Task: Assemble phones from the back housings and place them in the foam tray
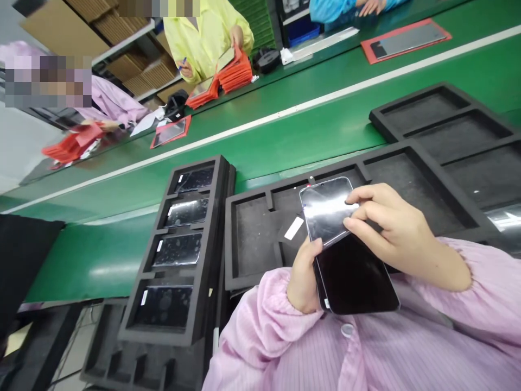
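Observation:
My left hand [308,274] is closed around the left side of a phone with a black screen [358,277]. Its thumb lies at the lower corner of a shiny, pale-edged phone-like panel [325,209], which overlaps the upper end of the black phone. Over the panel's right edge is my right hand [382,228], its fingers bent in a pinch and the fingertips against the glossy surface. Glare there hides what, if anything, the fingertips hold. Beneath both hands lies a black foam tray [254,239], with a small white strip [293,228] in it.
To the left, a stacked black tray [136,293] holds several phones [177,250] in its compartments. Another compartmented tray [443,122] stands at right. A green conveyor belt [280,136] crosses behind. Beyond it, co-workers in yellow [203,38] and pink [114,100] handle red sleeves [236,73].

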Motion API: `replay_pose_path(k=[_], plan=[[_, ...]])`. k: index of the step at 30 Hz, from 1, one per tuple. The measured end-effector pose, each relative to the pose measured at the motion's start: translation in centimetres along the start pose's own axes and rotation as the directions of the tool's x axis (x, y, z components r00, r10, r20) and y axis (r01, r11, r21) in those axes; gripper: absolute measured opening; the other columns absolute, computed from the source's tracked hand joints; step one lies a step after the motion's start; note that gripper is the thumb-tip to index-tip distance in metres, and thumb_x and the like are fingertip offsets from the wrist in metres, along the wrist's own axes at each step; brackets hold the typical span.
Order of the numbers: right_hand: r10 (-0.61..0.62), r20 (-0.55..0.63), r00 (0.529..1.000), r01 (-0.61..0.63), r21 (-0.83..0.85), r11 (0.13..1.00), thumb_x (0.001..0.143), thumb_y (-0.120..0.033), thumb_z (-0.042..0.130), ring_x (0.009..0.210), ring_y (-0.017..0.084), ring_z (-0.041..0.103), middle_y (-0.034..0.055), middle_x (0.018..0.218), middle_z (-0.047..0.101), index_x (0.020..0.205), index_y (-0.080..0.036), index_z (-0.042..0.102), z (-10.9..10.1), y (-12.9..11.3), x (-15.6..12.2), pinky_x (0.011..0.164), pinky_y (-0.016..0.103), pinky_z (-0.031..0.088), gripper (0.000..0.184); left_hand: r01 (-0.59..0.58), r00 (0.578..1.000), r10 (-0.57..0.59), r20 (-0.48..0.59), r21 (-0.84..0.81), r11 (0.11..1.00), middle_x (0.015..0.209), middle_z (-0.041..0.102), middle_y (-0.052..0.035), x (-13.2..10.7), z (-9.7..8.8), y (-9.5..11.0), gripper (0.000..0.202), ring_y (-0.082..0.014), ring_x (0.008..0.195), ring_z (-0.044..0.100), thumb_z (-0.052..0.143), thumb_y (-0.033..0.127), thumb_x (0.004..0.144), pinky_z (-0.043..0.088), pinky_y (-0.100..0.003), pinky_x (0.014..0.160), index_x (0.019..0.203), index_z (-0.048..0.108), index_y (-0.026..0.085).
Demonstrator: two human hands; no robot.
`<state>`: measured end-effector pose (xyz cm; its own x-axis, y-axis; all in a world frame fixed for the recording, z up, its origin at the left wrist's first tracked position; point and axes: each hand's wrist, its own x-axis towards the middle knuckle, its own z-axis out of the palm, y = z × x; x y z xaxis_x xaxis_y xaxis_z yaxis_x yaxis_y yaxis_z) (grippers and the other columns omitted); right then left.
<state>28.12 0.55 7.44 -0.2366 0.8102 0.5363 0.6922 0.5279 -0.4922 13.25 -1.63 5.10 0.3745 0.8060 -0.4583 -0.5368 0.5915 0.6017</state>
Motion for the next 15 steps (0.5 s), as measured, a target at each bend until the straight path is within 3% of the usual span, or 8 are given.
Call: replay_pose_path(k=[4,7,8,10,12,13,15], plan=[[0.097,0.042,0.994,-0.101,0.1,0.99,0.088,-0.025,0.047,0.082,0.019,0.059,0.0062,0.094,0.059,0.067,-0.021,0.053,0.1,0.4,0.1,0.072,0.034,0.049,0.022,-0.002,0.999,-0.001,-0.045,-0.071,0.997,0.107,0.066,-0.009,0.1,0.1,0.3,0.037,-0.0335,0.12,0.049,0.071,0.043,0.058,0.04,-0.041,0.101,0.08,0.064,0.015],[0.287,0.077,0.955,-0.297,0.255,0.92,0.087,-0.033,0.047,0.075,0.017,0.059,0.0061,0.093,0.058,0.083,-0.022,0.055,-0.1,0.7,-0.2,0.067,0.031,0.05,0.014,0.025,0.998,-0.031,-0.06,-0.1,0.995,0.098,0.069,-0.0082,0.1,-0.3,0.2,0.043,-0.0332,0.112,0.055,0.076,0.043,0.057,0.045,-0.042,0.095,0.086,0.063,0.015],[0.375,0.121,0.919,-0.394,0.313,0.864,0.085,-0.036,0.048,0.069,0.016,0.058,0.0054,0.088,0.058,0.09,-0.022,0.054,-0.1,0.8,-0.3,0.062,0.03,0.049,0.016,0.019,0.997,-0.027,-0.072,-0.101,0.995,0.094,0.069,-0.0075,0.1,-0.5,0.1,0.045,-0.0327,0.108,0.058,0.078,0.043,0.057,0.046,-0.042,0.092,0.089,0.063,0.015],[0.489,0.322,0.811,-0.584,0.384,0.715,0.081,-0.042,0.052,0.059,0.016,0.055,0.0021,0.074,0.058,0.095,-0.021,0.05,-0.3,0.8,-0.7,0.053,0.028,0.046,0.026,-0.008,0.996,-0.001,-0.089,-0.1,0.995,0.09,0.07,-0.0059,0.2,-0.9,-0.2,0.048,-0.0309,0.099,0.062,0.08,0.043,0.058,0.049,-0.042,0.088,0.094,0.062,0.017],[0.48,0.536,0.695,-0.709,0.394,0.585,0.081,-0.042,0.052,0.059,0.017,0.057,0.0003,0.066,0.058,0.093,-0.02,0.049,-0.7,0.9,-0.9,0.052,0.028,0.046,0.025,-0.02,0.997,0.012,-0.08,-0.092,0.996,0.088,0.07,-0.0048,0.3,-1.1,-0.4,0.048,-0.029,0.091,0.065,0.082,0.041,0.058,0.05,-0.042,0.085,0.095,0.062,0.018],[0.46,0.592,0.661,-0.737,0.399,0.545,0.082,-0.041,0.051,0.064,0.019,0.059,0.0014,0.069,0.061,0.093,-0.02,0.05,-1.1,1.0,-1.0,0.055,0.029,0.047,0.024,-0.016,0.997,0.01,-0.075,-0.081,0.997,0.088,0.07,-0.0044,0.3,-1.1,-0.4,0.046,-0.0281,0.088,0.066,0.082,0.038,0.059,0.051,-0.042,0.084,0.095,0.062,0.019],[0.48,0.569,0.668,-0.74,0.441,0.508,0.084,-0.041,0.049,0.074,0.02,0.062,0.0039,0.081,0.064,0.1,-0.02,0.051,-2.2,1.8,-1.2,0.064,0.031,0.05,0.027,0.006,0.997,-0.009,-0.071,-0.047,0.999,0.088,0.07,-0.0036,0.2,-1.2,-0.2,0.04,-0.0264,0.086,0.067,0.08,0.028,0.061,0.051,-0.041,0.084,0.094,0.062,0.019]])
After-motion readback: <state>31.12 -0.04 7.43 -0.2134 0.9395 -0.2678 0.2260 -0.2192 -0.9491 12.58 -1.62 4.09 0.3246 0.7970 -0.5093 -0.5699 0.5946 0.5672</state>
